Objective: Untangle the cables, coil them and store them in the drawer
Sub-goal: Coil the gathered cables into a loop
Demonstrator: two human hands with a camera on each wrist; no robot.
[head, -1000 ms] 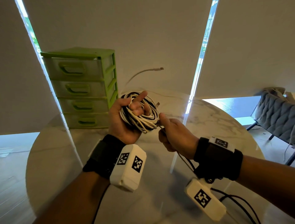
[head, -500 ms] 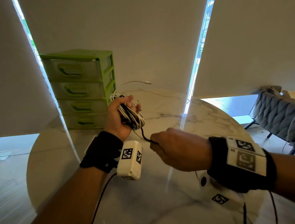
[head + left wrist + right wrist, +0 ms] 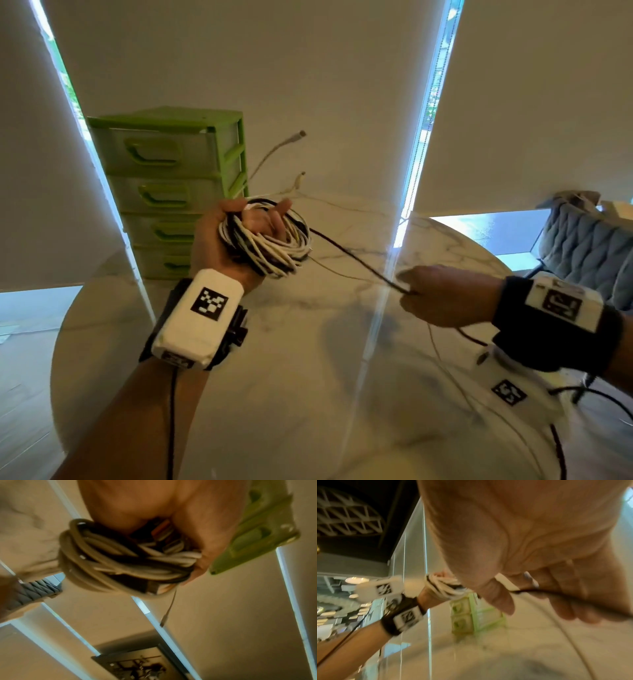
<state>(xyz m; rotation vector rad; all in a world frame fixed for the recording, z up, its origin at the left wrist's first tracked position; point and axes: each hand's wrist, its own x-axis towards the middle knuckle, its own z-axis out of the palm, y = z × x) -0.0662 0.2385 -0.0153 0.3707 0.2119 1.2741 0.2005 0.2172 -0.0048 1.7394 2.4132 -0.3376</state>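
— Where are the cables?
— Coiled in a bundle, gripped by the left hand above the marble surface, near the green drawer unit.
— And the right hand?
— Pinching a black strand running from the coil; a white one seems to trail there too, though that's blurred.

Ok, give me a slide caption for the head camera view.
Left hand holds the cable coil while right hand pulls a black strand taut.

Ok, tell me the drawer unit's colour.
Drawer unit: light green frame and handles, pale translucent fronts; head view.
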